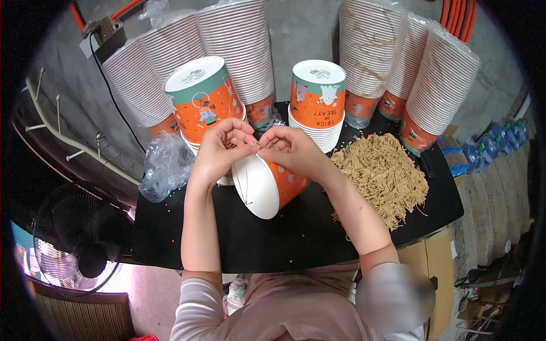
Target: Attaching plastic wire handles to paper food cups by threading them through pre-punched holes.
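An orange paper bucket (pixel 291 182) with a white inside lies tipped on its side on the black table, its mouth turned toward the left. A thin tan cord (pixel 248 202) runs across the opening, with a small knot near the lower rim. At the upper rim my left hand (pixel 226 146) pinches the cord between thumb and fingertips. My right hand (pixel 293 150) is closed on the same cord from the other side, thumb and fingers nearly meeting the left ones. It rests above the bucket's side. The exact hold at the rim is partly hidden by the fingertips.
Upside-down printed buckets stand in a left stack (pixel 202 102) and a middle stack (pixel 318 96). Tan cords form a loose heap (pixel 381 176) on the right. Several plastic-wrapped bucket stacks (pixel 441 79) line the wall. Crumpled clear plastic (pixel 166 165) lies left; a fan (pixel 79 244) stands beyond.
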{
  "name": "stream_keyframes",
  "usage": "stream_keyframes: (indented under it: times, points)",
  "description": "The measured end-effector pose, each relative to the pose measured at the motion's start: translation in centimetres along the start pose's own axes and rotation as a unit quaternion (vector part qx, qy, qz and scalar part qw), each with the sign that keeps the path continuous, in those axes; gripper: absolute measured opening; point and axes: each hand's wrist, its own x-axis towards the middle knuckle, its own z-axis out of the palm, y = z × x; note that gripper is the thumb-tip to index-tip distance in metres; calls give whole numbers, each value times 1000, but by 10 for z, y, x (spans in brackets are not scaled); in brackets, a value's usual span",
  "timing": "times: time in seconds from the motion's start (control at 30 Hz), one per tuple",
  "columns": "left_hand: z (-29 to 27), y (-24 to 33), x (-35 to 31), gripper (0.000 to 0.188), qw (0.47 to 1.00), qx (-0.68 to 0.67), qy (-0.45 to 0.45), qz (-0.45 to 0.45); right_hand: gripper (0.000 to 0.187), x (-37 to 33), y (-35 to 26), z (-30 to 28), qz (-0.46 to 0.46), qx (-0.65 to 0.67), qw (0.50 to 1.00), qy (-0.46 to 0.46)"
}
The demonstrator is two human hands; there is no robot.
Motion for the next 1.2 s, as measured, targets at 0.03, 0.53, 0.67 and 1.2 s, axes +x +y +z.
stream_keyframes:
  times: [0.03,0.53,0.67,1.2]
  points:
    - [0,-2,1,29,1000,6,7,4,24,-1,-2,0,13,-11,1000,-4]
    - [23,6,-5,38,977,167,101,87,28,-8,-18,1,0,15,1000,10]
    - [25,6,-5,40,969,202,118,82,20,-7,-16,-5,25,26,999,-3]
    - [54,-3,-7,47,916,285,164,230,14,-14,-37,-30,94,-5,996,-5]
